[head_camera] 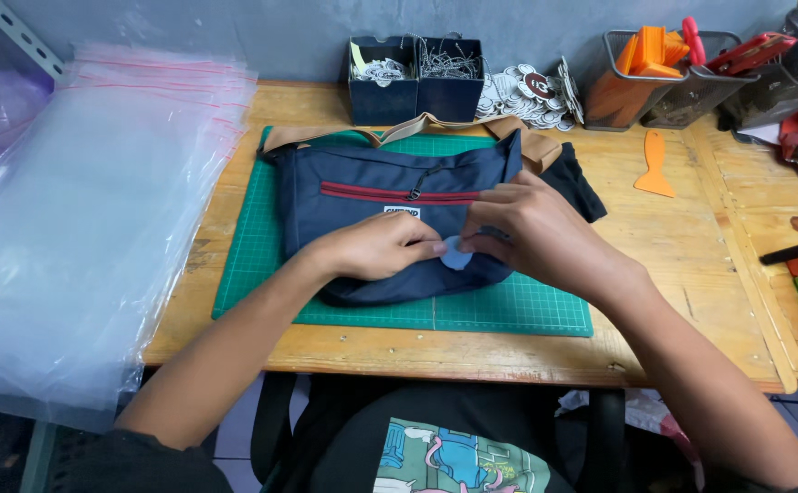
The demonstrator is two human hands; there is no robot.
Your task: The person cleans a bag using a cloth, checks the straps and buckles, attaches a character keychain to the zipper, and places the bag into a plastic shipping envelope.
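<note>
Pinched between the fingertips of both hands is a small pale-blue round piece [456, 253], held against the lower front of a navy bag [362, 196]. Left hand [379, 246] and right hand [531, 228] meet over it, fingers curled in tight, each gripping an edge of the piece.

That piece is small and thin, so it could slip out of the pinch or land crooked if either hand shifts; the soft fabric beneath may bunch and drag it off line.

Under the bag lies a green cutting mat [518, 310], near the front edge of the bench [691, 301]. Across the bag's front runs a red zipper strip [390, 192], and its tan strap [417, 128] trails along the mat's far edge.

Left of the mat, a stack of clear plastic bags [89, 210] overhangs the bench's left edge. An orange scraper [655, 166] lies toward the right. Along the far edge stand two dark boxes of metal hooks [417, 78], a pile of round tags [531, 94] and wire baskets with orange tools [655, 78]; none of these crowd the hands.
</note>
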